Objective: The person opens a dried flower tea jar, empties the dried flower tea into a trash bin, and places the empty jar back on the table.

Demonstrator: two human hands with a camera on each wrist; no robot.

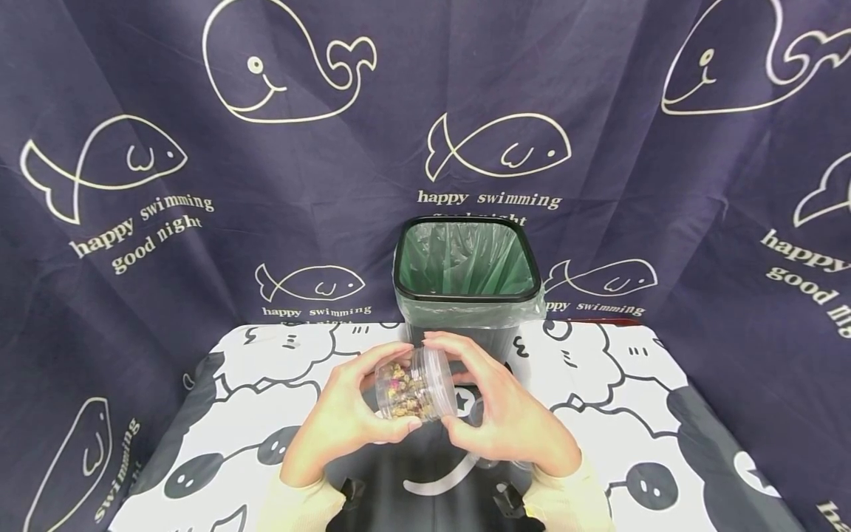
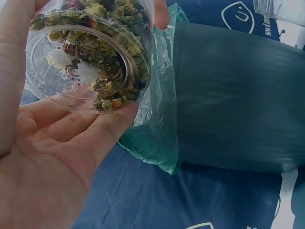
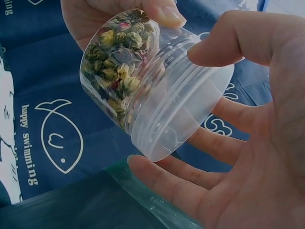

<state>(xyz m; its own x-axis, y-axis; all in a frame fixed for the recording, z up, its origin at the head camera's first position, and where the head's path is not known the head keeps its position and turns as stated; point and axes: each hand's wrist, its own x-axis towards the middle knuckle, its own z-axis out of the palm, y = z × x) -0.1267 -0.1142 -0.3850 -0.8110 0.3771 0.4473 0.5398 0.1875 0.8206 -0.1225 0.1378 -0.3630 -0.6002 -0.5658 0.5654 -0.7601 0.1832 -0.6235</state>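
Note:
Both hands hold a clear plastic jar of dried flower buds, tilted on its side over the near part of the table. My left hand grips the jar's base end, thumb below and fingers around the far side. In the left wrist view the clear base shows yellow-green buds with a few pink ones. On the right, my right hand holds the translucent screw lid, its thumb at the rim and its fingers curled round the other side. The lid sits on the jar's mouth.
A dark bin with a green liner bag stands just behind the hands. Clear containers are partly hidden behind my right hand. A cartoon-print cloth covers the table, and navy fish-print curtains enclose it.

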